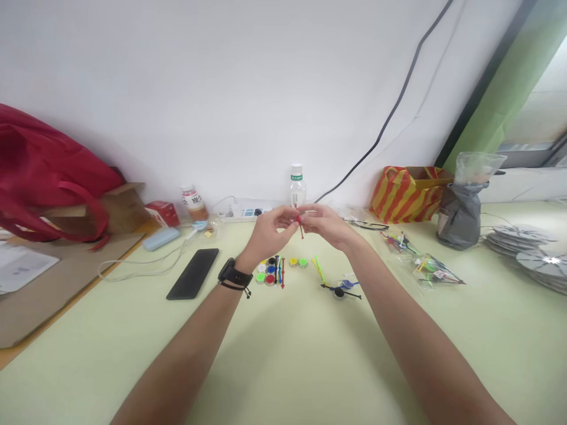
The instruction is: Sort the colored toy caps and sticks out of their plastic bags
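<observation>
Between the fingertips of both hands, raised above the table, is a thin red arrow-shaped piece. My left hand is closed in a pinch at its left side, and my right hand pinches from the right. Fingers hide part of the piece. Below my left hand lie small round caps in several colours, beside a row of thin coloured arrow pieces. A yellow cap and a green cap sit side by side. Nearer my right forearm are a black arrow with a round hub and a yellow-green arrow piece.
A black phone lies left, near a white cable. A clear bottle and a power strip stand by the wall. Bagged coloured pieces, a striped bag and stacked grey discs are at right.
</observation>
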### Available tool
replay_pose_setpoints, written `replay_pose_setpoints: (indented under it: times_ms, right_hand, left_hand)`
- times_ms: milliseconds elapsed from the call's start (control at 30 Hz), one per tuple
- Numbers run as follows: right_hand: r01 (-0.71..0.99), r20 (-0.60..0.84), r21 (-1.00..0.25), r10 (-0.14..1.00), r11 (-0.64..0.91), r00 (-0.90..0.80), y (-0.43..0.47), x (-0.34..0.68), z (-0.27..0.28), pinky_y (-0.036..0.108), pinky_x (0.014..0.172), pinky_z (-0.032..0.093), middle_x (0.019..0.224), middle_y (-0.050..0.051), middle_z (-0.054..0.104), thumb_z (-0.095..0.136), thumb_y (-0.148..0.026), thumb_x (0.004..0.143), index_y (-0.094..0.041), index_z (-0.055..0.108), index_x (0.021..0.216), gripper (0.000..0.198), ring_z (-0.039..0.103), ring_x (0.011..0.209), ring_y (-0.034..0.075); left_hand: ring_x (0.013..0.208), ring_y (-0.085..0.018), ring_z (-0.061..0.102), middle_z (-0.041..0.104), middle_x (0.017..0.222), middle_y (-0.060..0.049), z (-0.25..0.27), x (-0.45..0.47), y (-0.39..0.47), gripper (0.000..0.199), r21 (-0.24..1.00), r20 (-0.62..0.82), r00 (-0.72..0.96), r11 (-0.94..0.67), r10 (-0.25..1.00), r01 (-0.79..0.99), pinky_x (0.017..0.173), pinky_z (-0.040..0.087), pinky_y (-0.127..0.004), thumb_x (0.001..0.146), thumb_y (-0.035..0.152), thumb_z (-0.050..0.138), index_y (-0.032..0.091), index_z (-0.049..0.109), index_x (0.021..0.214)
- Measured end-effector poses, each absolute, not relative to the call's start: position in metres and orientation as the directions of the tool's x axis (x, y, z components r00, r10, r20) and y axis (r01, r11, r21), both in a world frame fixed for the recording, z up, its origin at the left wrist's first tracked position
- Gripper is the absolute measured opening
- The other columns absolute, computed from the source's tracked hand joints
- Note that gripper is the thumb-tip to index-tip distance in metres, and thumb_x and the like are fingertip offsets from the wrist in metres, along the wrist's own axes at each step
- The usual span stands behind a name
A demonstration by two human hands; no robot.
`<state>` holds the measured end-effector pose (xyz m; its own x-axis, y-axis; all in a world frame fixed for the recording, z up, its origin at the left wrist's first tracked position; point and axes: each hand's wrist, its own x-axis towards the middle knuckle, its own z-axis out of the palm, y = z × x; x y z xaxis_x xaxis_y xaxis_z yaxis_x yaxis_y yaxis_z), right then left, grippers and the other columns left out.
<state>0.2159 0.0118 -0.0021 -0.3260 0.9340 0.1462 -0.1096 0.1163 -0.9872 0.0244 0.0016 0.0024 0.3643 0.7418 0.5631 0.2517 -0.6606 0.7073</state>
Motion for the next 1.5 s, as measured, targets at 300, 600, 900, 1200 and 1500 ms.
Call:
replay_pose_setpoints:
  times_ms: [300,600,900,1200,1500]
  right_hand:
    - [0.090,0.007,-0.994,0.855,0.063,-0.518,0.008,0.222,-0.005,0.031,0.084,0.055,0.087,0.005,0.070,0.072,-0.018,0.071,-0.017,0.062,0.087,0.018,0.068,0.087,0.018]
    - [0.549,-0.103,-0.829,0.935,0.108,-0.339,0.012,0.231,-0.007,0.023,0.058,0.043,0.086,0.002,0.063,0.054,-0.028,0.085,-0.019,0.058,0.104,0.021,0.053,0.066,0.013]
    - [0.904,-0.458,-0.428,0.859,0.011,-0.227,0.022,0.272,-0.025,0.027,0.061,0.049,0.066,0.004,0.069,0.072,-0.018,0.072,-0.013,0.066,0.106,0.035,0.068,0.066,0.020]
    - [0.905,-0.560,-0.407,0.750,0.121,-0.352,-0.002,0.268,0.017,0.026,0.064,0.050,0.081,0.006,0.075,0.081,-0.032,0.068,-0.018,0.071,0.080,0.021,0.071,0.079,0.021]
    - [0.928,-0.538,-0.264,0.758,0.264,-0.368,-0.046,0.252,0.013,0.027,0.058,0.043,0.088,0.004,0.073,0.085,-0.033,0.059,-0.023,0.073,0.087,0.031,0.068,0.074,0.022]
  left_hand:
    - [0.083,-0.017,0.070,0.074,0.098,-0.004,0.004,0.016,-0.002,0.013,0.650,0.436,0.566,-0.680,0.700,0.340,0.082,0.059,-0.030,0.089,0.026,0.063,0.019,0.069,0.097]
    - [0.066,-0.014,0.059,0.063,0.071,0.000,-0.008,0.013,0.005,0.011,0.629,0.343,0.565,-0.630,0.750,0.456,0.056,0.043,-0.024,0.078,0.019,0.061,0.019,0.053,0.070]
    - [0.070,-0.019,0.067,0.072,0.076,-0.002,-0.023,0.020,-0.002,0.014,0.628,-0.030,0.808,-0.618,0.588,0.473,0.059,0.050,-0.026,0.068,0.025,0.077,0.021,0.076,0.081]
    - [0.064,-0.018,0.064,0.070,0.077,-0.002,-0.032,0.009,0.009,0.020,0.578,-0.110,0.761,-0.582,0.639,0.573,0.053,0.045,-0.026,0.057,0.022,0.081,0.022,0.076,0.077]
    - [0.090,-0.024,0.062,0.066,0.098,-0.003,-0.041,0.003,0.021,0.034,0.410,0.009,0.726,-0.665,0.688,0.624,0.071,0.044,-0.030,0.065,0.040,0.085,0.024,0.070,0.092]
